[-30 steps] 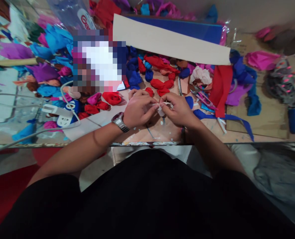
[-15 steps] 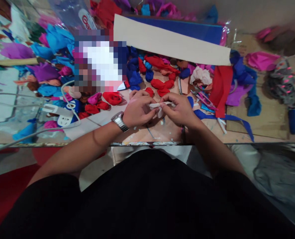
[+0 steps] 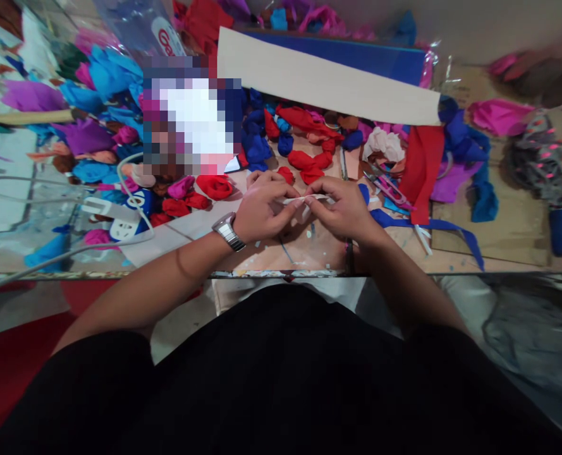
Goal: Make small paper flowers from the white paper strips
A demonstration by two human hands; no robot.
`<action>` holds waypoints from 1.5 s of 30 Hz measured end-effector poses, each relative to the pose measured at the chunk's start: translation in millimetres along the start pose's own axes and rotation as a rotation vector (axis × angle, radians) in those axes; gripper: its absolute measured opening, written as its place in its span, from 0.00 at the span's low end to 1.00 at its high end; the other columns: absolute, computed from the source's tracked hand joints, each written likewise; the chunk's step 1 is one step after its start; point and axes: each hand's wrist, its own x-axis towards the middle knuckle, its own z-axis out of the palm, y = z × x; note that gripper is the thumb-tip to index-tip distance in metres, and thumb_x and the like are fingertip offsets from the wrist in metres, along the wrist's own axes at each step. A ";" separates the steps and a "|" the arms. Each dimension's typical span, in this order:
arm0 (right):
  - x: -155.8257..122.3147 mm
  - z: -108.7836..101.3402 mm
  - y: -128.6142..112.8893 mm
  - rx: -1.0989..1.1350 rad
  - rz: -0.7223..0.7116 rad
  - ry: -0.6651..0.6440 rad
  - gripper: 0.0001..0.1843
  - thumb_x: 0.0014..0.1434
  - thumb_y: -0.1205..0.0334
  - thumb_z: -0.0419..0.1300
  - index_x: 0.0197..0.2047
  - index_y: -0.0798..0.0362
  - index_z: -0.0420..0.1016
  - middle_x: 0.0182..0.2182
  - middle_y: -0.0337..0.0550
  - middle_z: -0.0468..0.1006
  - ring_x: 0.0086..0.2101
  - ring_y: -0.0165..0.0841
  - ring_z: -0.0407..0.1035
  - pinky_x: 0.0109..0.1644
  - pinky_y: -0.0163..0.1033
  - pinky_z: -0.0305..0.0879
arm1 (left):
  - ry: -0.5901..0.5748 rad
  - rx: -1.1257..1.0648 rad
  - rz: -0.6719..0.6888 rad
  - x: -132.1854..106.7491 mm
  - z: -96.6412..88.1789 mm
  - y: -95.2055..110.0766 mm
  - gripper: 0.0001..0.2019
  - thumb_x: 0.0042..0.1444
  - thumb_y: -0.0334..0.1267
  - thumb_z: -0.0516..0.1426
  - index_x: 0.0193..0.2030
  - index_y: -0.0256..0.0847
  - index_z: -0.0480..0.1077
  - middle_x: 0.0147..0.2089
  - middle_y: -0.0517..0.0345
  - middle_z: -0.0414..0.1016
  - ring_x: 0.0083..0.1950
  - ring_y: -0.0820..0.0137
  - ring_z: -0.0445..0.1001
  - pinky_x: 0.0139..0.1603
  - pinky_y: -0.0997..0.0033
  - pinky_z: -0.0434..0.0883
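Looks like thin, matt paper in the pale strip (image 3: 317,196) near the front edge of the table (image 3: 271,260). Shows shiny metal on the watch (image 3: 230,231). Looks crinkled and matt, either paper or cloth, in the red roll (image 3: 215,185) and red band (image 3: 420,164). Appears smooth and matt, like stiff paper, in the cream sheet (image 3: 328,82) toward the back edge. Shows clear, glossy plastic in the packaging (image 3: 124,25) near the same edge, pink plastic on the scissors (image 3: 394,191), and dull brown cardboard (image 3: 513,243) toward the right.
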 end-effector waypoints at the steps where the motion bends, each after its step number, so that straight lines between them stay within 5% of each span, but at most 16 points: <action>1: -0.1 -0.1 -0.1 -0.001 -0.003 0.000 0.11 0.67 0.52 0.63 0.40 0.50 0.80 0.35 0.40 0.83 0.34 0.34 0.74 0.42 0.39 0.69 | 0.016 0.002 0.002 -0.3 0.1 -0.3 0.18 0.69 0.54 0.56 0.39 0.45 0.80 0.41 0.52 0.83 0.51 0.58 0.76 0.62 0.46 0.63; 16: -0.2 0.2 -1.6 -0.010 -0.049 0.001 0.08 0.64 0.56 0.63 0.35 0.49 0.78 0.32 0.39 0.81 0.34 0.35 0.73 0.43 0.41 0.68 | -0.035 0.029 0.057 0.7 0.7 1.3 0.18 0.68 0.54 0.55 0.39 0.46 0.81 0.39 0.52 0.83 0.51 0.56 0.75 0.64 0.44 0.61; 31: 1.3 -9.2 1.9 0.024 0.034 0.030 0.07 0.62 0.59 0.63 0.41 0.49 0.82 0.37 0.41 0.85 0.37 0.37 0.77 0.43 0.42 0.70 | 0.047 0.012 -0.037 2.3 0.2 -9.8 0.16 0.65 0.53 0.58 0.38 0.44 0.81 0.41 0.53 0.83 0.47 0.60 0.78 0.58 0.49 0.67; 38: 1.1 -7.3 2.7 -0.027 -0.060 0.003 0.12 0.67 0.49 0.65 0.42 0.47 0.85 0.38 0.42 0.87 0.39 0.38 0.78 0.48 0.44 0.71 | 0.024 0.023 -0.064 2.1 0.4 -7.5 0.18 0.66 0.55 0.58 0.37 0.44 0.81 0.40 0.52 0.83 0.45 0.61 0.78 0.58 0.49 0.67; 45: 0.6 0.1 6.3 -0.034 -0.084 0.018 0.10 0.68 0.50 0.65 0.43 0.46 0.85 0.38 0.41 0.87 0.39 0.37 0.79 0.47 0.44 0.72 | -0.054 -0.006 -0.032 2.7 -0.8 -8.4 0.16 0.65 0.53 0.58 0.36 0.45 0.81 0.36 0.54 0.84 0.41 0.63 0.78 0.53 0.53 0.68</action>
